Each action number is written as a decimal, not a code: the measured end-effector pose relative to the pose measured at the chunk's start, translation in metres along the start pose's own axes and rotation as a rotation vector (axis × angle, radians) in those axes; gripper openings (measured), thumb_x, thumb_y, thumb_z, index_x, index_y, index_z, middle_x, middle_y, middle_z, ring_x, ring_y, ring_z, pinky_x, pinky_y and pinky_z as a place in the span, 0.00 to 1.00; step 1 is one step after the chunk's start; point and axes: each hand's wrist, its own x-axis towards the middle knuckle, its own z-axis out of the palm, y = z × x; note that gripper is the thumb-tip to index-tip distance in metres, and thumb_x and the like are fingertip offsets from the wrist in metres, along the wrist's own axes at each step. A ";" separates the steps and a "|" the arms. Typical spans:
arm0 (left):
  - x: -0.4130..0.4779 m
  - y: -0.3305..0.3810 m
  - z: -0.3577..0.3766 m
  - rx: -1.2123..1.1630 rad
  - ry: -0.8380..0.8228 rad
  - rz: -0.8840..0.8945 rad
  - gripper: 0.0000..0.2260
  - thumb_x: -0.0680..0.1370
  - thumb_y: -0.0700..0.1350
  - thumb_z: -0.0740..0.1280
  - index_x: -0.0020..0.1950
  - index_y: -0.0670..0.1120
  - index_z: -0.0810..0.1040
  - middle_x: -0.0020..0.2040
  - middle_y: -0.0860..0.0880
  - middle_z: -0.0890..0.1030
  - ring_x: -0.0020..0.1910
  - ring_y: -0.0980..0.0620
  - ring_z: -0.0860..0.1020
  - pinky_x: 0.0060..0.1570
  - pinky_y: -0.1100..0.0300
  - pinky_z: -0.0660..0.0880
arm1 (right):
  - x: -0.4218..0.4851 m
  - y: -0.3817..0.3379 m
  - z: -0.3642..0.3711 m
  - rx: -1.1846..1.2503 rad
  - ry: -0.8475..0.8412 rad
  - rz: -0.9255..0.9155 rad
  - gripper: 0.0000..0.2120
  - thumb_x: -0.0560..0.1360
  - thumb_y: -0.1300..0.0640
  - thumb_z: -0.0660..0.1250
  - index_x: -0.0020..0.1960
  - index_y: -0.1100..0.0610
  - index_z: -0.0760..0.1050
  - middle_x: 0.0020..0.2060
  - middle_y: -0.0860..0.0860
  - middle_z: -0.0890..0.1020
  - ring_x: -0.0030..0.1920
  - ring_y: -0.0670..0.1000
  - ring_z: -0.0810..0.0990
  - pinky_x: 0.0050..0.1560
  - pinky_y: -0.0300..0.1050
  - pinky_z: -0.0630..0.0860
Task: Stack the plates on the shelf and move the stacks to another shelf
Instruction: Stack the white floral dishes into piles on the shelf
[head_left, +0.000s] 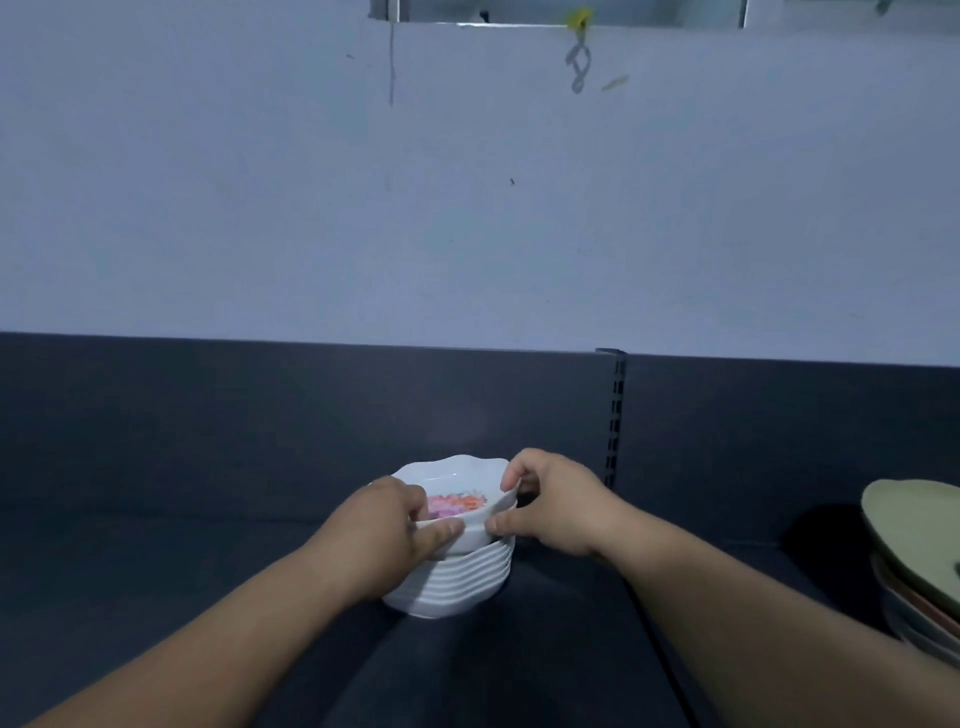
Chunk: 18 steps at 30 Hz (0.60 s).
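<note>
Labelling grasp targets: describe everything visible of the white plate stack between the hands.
The white plate stack is several glossy, ceramic-looking dishes with scalloped rims, nested upright on the dark shelf. The top plate has a pink and orange floral print inside; whether it is fully seated on the rest cannot be told. The left hand grips its near-left rim and the right hand pinches its right rim. Nothing else touches the stack.

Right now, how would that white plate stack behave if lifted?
Stack probably stiff and heavy for its size: several nested plates. Glossy rims look slippery. Top plate, pinched by left hand and right hand, seems unseated, so may slide.
</note>
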 end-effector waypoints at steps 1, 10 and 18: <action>0.000 -0.001 -0.001 -0.003 0.006 0.012 0.16 0.74 0.61 0.65 0.36 0.51 0.71 0.49 0.51 0.75 0.47 0.53 0.75 0.46 0.60 0.72 | -0.001 -0.001 0.002 0.004 0.010 0.015 0.16 0.65 0.54 0.79 0.44 0.48 0.73 0.52 0.50 0.82 0.52 0.51 0.81 0.50 0.42 0.77; -0.007 0.000 -0.001 -0.009 0.012 0.047 0.17 0.71 0.65 0.65 0.36 0.53 0.69 0.51 0.53 0.74 0.51 0.52 0.75 0.51 0.57 0.72 | -0.028 -0.008 -0.002 -0.013 0.081 0.082 0.26 0.67 0.54 0.79 0.61 0.47 0.74 0.57 0.46 0.75 0.51 0.45 0.76 0.47 0.36 0.71; -0.024 0.056 0.011 0.026 0.204 0.238 0.17 0.73 0.64 0.62 0.55 0.55 0.73 0.63 0.58 0.70 0.67 0.57 0.66 0.72 0.56 0.49 | -0.074 0.009 -0.036 -0.030 0.139 0.136 0.32 0.67 0.53 0.78 0.68 0.47 0.70 0.62 0.47 0.74 0.57 0.46 0.75 0.53 0.37 0.71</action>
